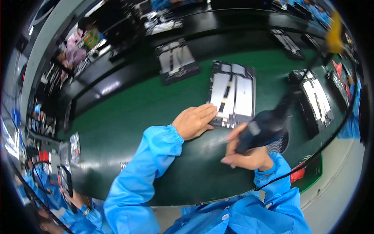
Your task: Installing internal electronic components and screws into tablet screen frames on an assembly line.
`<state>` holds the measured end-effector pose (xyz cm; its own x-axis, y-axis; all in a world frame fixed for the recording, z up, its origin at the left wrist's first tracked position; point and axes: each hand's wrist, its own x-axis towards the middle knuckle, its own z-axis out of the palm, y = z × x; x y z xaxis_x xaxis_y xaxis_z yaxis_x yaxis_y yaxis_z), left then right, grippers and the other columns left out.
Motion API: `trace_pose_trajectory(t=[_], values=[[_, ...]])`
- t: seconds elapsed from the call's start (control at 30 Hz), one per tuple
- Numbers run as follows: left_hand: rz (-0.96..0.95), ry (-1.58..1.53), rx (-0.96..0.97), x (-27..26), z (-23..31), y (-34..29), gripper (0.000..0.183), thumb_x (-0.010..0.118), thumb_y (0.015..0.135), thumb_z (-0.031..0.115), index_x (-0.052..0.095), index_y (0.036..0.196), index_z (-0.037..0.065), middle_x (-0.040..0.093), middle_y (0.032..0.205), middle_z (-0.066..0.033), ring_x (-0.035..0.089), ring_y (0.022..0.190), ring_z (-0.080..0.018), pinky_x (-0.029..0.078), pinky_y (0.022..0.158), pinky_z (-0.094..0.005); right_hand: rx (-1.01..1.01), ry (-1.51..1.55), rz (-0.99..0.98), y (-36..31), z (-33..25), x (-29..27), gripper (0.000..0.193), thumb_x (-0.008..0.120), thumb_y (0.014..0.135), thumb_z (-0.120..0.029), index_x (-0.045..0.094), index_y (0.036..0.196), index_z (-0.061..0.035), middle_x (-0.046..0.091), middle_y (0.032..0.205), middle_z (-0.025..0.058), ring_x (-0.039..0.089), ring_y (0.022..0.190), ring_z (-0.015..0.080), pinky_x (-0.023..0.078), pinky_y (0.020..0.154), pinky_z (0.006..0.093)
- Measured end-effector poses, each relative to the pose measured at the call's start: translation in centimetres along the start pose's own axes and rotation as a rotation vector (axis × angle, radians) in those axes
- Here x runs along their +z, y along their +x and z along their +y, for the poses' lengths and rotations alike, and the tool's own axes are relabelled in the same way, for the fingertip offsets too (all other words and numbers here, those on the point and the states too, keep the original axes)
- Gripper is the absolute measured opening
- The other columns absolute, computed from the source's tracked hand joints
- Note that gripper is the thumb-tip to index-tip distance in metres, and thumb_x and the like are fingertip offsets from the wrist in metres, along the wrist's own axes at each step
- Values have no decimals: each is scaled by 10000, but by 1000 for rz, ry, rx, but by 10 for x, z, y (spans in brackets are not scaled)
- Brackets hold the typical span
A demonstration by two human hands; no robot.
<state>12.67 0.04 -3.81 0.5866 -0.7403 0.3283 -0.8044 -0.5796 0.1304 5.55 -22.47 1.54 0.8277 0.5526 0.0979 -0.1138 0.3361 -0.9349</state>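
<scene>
On the green bench mat lies an opened tablet (244, 91), its silver battery cells and black inner frame showing. My left hand (196, 120) rests at its lower left corner, fingers stretched out together and touching the edge. In my right hand (249, 158) is a black electric screwdriver (261, 130), blurred by motion. The fingers wrap round its body, just beyond the tablet's lower right corner. Its dark upper part leans up and to the right; the bit is not visible. Both forearms wear blue sleeves.
More opened tablets (176, 58) lie at the far left, and others (316, 97) are stacked at the right. A round perforated metal dish (281, 142) sits beside my right wrist. A black cable (327, 142) curves down the right side. At the left edge, a co-worker's hand (76, 199) shows.
</scene>
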Motion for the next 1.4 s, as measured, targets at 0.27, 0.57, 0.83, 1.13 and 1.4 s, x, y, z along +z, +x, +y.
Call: trace_pose_trajectory(t=[0.27, 0.57, 0.83, 1.13, 1.4], values=[[398, 227, -278, 70, -76, 119, 319, 659, 790, 224, 617, 1027, 14, 610, 1115, -159, 571, 1058, -334, 467, 893, -385, -234, -159, -68, 11, 31, -8, 461, 806, 706, -201, 531, 1024, -12, 559, 674, 6, 464, 581, 50, 385, 501, 228], [-70, 544, -572, -9, -129, 57, 397, 592, 666, 5, 574, 1062, 30, 583, 1154, -156, 545, 1077, -359, 460, 890, -440, -318, -90, -87, 6, 25, -12, 349, 721, 705, -93, 513, 962, 22, 594, 680, 129, 526, 548, 205, 426, 523, 314], [-272, 478, -822, -28, -174, 10, 585, 639, 585, 24, 514, 1153, -40, 499, 1256, -251, 502, 1133, -383, 424, 970, -405, -382, -119, -37, 5, 21, -19, 313, 714, 740, -54, 486, 943, 16, 577, 636, 83, 516, 525, 167, 399, 491, 298], [426, 686, -698, -96, -151, -34, 302, 682, 663, 190, 673, 939, 66, 657, 791, -200, 626, 707, -392, 495, 639, -454, -446, -202, 69, 7, 13, -33, 309, 720, 704, -112, 549, 930, 11, 578, 661, 83, 500, 565, 114, 420, 517, 280], [721, 515, -474, -94, 38, -25, 299, 610, 628, -61, 671, 914, 0, 686, 852, -161, 670, 760, -300, 520, 698, -334, -279, -168, 382, -8, -42, -85, 352, 805, 668, -88, 558, 904, -3, 593, 639, 43, 548, 509, 87, 434, 455, 250]])
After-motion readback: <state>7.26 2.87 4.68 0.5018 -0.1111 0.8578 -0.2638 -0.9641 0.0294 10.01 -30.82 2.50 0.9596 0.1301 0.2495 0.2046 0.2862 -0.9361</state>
